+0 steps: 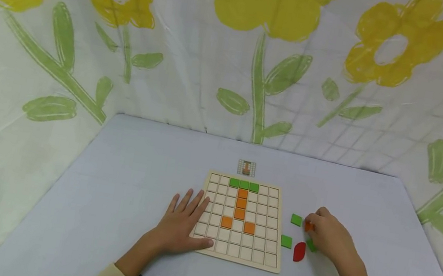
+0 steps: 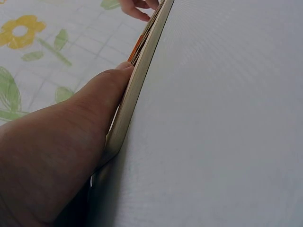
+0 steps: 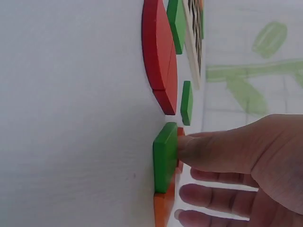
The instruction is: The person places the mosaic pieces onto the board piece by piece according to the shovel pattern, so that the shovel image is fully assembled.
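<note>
While I am resting my left hand point(image 1: 177, 230) on the gridded wooden board point(image 1: 236, 236), fingers spread and released, my right hand point(image 1: 330, 237) is pinching a square orange tile point(image 1: 308, 227) in its fingers, right of the board, near a loose green tile point(image 1: 311, 245); the board's cells are holding three green squares point(image 1: 244, 185) and five orange squares point(image 1: 241, 203).

My pale board point(image 1: 218, 208) has a square grid with green tiles point(image 1: 244, 185) and orange tiles point(image 1: 241, 203); right of it I see a red piece point(image 1: 299, 251), and behind it white cloth point(image 1: 175, 96) patterned with yellow flowers point(image 1: 264, 11).
</note>
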Tool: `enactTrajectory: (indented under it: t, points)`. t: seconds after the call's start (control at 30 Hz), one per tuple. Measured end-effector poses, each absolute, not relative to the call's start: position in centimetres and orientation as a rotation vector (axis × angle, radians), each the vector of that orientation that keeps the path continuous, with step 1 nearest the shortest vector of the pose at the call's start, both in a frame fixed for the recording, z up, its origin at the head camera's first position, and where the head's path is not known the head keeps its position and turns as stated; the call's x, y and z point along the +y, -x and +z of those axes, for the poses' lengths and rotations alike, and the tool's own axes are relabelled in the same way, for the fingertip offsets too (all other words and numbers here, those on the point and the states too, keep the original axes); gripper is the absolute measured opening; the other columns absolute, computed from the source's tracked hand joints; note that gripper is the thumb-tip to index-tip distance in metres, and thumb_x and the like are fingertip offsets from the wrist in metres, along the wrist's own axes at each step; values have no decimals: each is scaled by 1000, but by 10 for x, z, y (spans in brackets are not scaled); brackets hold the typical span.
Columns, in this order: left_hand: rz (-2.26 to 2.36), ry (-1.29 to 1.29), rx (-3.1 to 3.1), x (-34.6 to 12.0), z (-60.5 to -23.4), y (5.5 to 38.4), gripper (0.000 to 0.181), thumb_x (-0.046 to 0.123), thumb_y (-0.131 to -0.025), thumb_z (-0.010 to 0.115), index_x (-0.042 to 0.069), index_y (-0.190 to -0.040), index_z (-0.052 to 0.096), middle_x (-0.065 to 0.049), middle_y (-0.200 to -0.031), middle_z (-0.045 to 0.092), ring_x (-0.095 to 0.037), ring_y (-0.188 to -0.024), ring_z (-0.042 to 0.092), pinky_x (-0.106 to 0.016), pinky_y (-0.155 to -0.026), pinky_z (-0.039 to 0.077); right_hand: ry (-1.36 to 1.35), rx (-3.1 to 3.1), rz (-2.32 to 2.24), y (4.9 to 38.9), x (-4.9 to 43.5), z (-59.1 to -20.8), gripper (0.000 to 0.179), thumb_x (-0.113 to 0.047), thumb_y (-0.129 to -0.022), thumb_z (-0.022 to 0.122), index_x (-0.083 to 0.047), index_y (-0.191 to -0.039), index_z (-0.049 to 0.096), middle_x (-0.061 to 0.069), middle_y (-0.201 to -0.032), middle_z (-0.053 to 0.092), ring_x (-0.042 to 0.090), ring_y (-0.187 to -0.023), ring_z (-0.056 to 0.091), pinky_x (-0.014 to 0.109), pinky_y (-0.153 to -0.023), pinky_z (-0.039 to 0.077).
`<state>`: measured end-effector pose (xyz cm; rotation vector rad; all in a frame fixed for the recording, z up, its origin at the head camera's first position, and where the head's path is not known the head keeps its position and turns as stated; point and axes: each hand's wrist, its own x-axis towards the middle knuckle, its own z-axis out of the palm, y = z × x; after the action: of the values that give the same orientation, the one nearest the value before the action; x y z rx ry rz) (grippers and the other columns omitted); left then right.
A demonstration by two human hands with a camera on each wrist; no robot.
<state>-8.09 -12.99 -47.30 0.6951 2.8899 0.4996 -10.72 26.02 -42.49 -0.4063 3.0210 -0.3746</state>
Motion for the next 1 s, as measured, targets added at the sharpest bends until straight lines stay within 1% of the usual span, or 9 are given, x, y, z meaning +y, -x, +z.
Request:
enactTrajectory:
  t: [0.13, 0.23, 0.33, 0.4, 0.5, 0.6, 0.8, 0.9, 1.0]
  points:
    - [509, -700, 2891, -130, -473, 81, 109, 79, -86, 50, 9, -162, 15, -11, -167, 5, -37, -152, -2, -61, -115, -3, 423, 3057, -376, 103, 261, -430, 20, 4, -81, 78, 1, -100, 74, 7, -90, 62, 20, -76, 57, 38, -69, 55]
    - [525, -709, 2891, -130, -473, 81, 108, 78, -86, 52, 8, -161, 17, -12, -167, 7, -38, -152, -1, -62, -115, -2, 408, 3049, -391, 101, 260, -430, 22, 3, -81, 79, 3, -102, 73, 7, -89, 63, 21, -78, 58, 42, -72, 56]
    - [527, -723, 2904, -130, -476, 81, 108, 78, -86, 51, 8, -161, 18, -13, -167, 8, -38, -152, 0, -62, -115, -1, 419, 3042, -431, 98, 255, -426, 22, 4, -80, 79, 2, -101, 73, 6, -89, 63, 20, -77, 57, 39, -70, 55]
    - [555, -729, 2902, -130, -475, 81, 108, 76, -87, 54, 6, -161, 19, -15, -167, 9, -40, -151, 1, -63, -114, 0, 442, 3038, -465, 96, 248, -424, 23, 2, -80, 79, 1, -102, 73, 5, -89, 62, 18, -76, 55, 35, -68, 54]
    - [559, -721, 2895, -130, -473, 80, 107, 75, -87, 54, 6, -161, 19, -15, -167, 9, -40, -151, 0, -63, -115, -1, 558, 3016, -517, 94, 231, -424, 22, -2, -80, 80, -1, -101, 74, 2, -89, 62, 14, -74, 54, 30, -64, 51]
    - [537, -706, 2892, -130, -472, 80, 108, 76, -86, 54, 7, -161, 18, -13, -167, 8, -39, -152, 0, -62, -115, -2, 718, 2982, -561, 91, 208, -427, 19, -6, -81, 81, -5, -98, 75, -2, -90, 62, 9, -74, 53, 26, -64, 49]
    - [518, -698, 2895, -130, -472, 79, 109, 78, -86, 52, 8, -161, 17, -11, -167, 6, -37, -152, -1, -62, -115, -2, 956, 2862, -659, 94, 155, -434, 14, -8, -83, 82, -9, -96, 77, -7, -87, 60, 7, -75, 52, 24, -66, 49]
    - [509, -705, 2901, -130, -473, 80, 108, 78, -86, 51, 9, -162, 17, -11, -167, 6, -37, -152, -1, -62, -115, -2, 993, 2850, -650, 98, 132, -437, 9, -6, -83, 82, -11, -91, 79, -9, -83, 60, 7, -73, 53, 24, -66, 50]
    - [518, -707, 2907, -130, -475, 80, 108, 78, -86, 51, 9, -161, 18, -12, -167, 8, -37, -152, -1, -62, -115, -2, 943, 2886, -628, 103, 117, -437, 9, -5, -81, 83, -13, -83, 79, -11, -78, 59, 6, -70, 52, 24, -65, 50]
